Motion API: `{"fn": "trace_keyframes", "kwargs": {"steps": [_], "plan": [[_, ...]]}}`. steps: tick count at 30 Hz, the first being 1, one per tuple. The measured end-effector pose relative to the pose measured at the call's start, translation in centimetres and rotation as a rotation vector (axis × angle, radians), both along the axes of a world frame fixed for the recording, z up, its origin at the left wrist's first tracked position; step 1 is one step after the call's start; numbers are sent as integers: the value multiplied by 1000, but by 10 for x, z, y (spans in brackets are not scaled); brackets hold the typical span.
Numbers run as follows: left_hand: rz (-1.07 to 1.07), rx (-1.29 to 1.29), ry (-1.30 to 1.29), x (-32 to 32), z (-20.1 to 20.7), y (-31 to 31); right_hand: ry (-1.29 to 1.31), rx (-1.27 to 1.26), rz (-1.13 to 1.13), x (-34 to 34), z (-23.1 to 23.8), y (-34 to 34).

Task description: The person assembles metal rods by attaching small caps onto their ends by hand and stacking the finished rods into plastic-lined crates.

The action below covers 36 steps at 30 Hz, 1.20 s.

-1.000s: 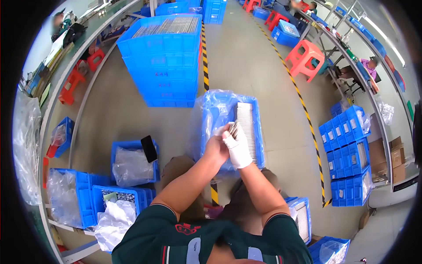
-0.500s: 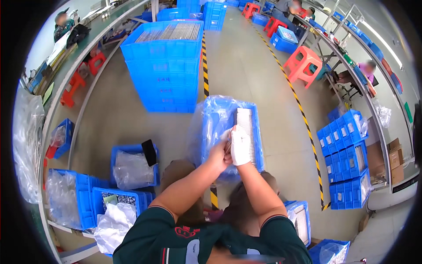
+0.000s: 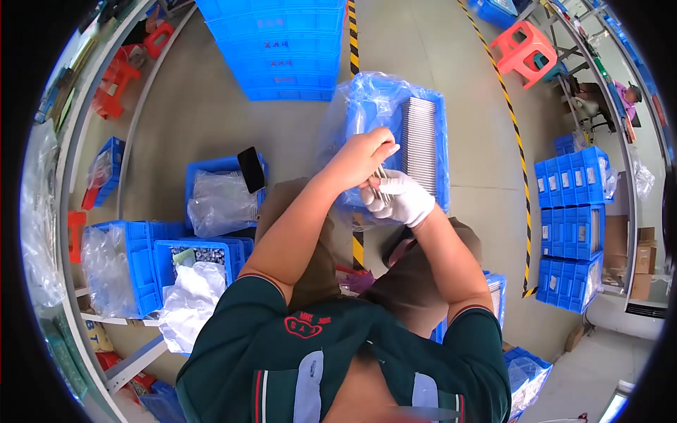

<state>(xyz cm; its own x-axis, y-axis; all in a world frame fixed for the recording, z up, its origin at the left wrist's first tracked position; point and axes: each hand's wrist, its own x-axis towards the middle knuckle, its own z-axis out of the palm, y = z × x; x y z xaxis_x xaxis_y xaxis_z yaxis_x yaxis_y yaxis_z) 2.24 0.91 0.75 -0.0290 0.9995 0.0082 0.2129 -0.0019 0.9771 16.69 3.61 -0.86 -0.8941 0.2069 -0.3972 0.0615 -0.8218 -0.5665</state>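
Observation:
Several thin silvery metal strips (image 3: 381, 185) are held together between my hands, over the near part of a blue crate (image 3: 443, 151). My bare left hand (image 3: 363, 156) is closed at their upper end, its fingers partly hidden. Below it, my right hand (image 3: 403, 199), in a white glove with some fingertips bare, is wrapped round the strips. Inside the crate a long row of similar thin pieces (image 3: 420, 141) stands packed on edge along the right side. Clear plastic film (image 3: 370, 102) lines the crate and hangs over its left side.
Tall stacked blue crates (image 3: 285, 53) stand ahead on the left. At my left, a phone (image 3: 251, 169) lies on a crate with bagged pieces (image 3: 222, 201), beside a crate of small metal parts (image 3: 204, 255). More stacked crates (image 3: 571, 233) and a red stool (image 3: 523, 53) are right.
My view has tipped downward, so the crates appear higher. My hands have turned and opened out from each other, and the metal strips now show between them.

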Motion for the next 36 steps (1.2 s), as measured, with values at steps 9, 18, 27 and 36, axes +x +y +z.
{"fn": "trace_keyframes", "kwargs": {"steps": [9, 18, 27, 36], "plan": [[328, 14, -300, -12, -20, 2, -147, 296, -285, 12, 13, 5], [136, -148, -787, -5, -23, -1, -184, 340, -523, 18, 15, 19], [57, -155, -992, 0, -19, -5, -463, 915, -595, 12, 15, 10], [2, -195, -1072, 1, -30, -6, -555, 1247, -609, 8, 16, 5]]}}
